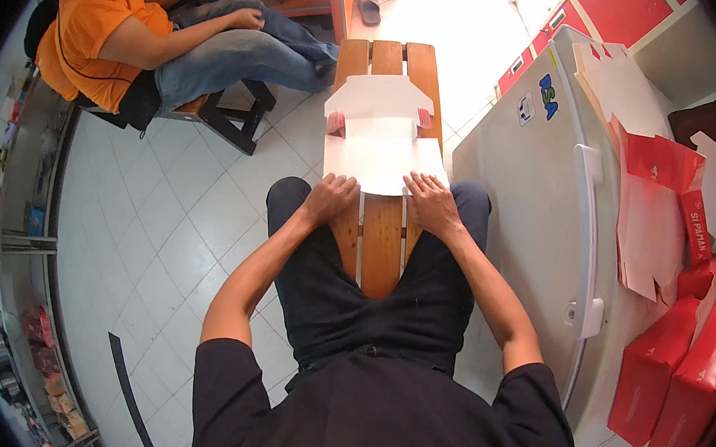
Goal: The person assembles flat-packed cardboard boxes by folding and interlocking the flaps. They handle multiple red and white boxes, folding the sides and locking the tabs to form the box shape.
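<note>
A white cardboard box blank (384,154) lies partly unfolded on a slatted wooden bench (386,251) between my legs. Its inner side faces up, and small red-printed flaps stand at both sides near the middle. At the blank's near left corner, my left hand (333,198) is closed on the edge with bent fingers. My right hand (432,202) holds the near right corner, fingers bent over the edge. The undersides of both hands are hidden.
A grey fridge (512,165) stands close on my right, with red and white cardboard (654,169) on it and red boxes (661,367) nearby. At the far left a person in orange (112,44) sits on a stool (231,115). Shelves (37,340) line the left side.
</note>
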A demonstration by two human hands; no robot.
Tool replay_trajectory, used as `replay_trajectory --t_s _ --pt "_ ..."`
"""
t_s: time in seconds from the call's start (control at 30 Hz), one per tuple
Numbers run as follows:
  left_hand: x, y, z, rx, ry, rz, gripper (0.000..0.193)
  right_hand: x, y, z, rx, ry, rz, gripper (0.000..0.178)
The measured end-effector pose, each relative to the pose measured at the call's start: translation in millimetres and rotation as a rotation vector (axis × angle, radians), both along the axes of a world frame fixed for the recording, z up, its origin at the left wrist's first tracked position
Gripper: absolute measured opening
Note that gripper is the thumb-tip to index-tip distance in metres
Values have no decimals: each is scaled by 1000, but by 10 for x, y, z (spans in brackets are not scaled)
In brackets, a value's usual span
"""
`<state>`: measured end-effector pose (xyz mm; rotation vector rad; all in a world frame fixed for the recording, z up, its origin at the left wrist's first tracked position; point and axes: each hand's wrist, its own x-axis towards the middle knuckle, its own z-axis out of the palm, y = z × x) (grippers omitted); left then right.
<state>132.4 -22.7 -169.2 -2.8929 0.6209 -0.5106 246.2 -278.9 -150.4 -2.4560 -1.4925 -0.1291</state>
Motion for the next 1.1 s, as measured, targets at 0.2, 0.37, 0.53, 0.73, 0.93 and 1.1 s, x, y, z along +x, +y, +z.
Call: replay_trajectory --t_s 0.2,0.37,0.53,0.73,0.93,1.1 --pt "-156 -60 26 -60 209 58 14 -9 53 -131 -262 75 69 28" --pt "-106 0 184 -431 395 230 13 207 274 93 -458 321 51 20" --pt "155 135 367 -448 623 368 21 649 370 146 -444 611 142 30" --pt "418 397 307 -711 906 418 30 945 545 303 -730 782 60 38" --pt "640 610 65 -779 1075 381 37 1148 629 288 -723 902 38 44" --pt "834 773 -121 -864 1218 368 49 1352 710 119 -714 1100 -96 53"
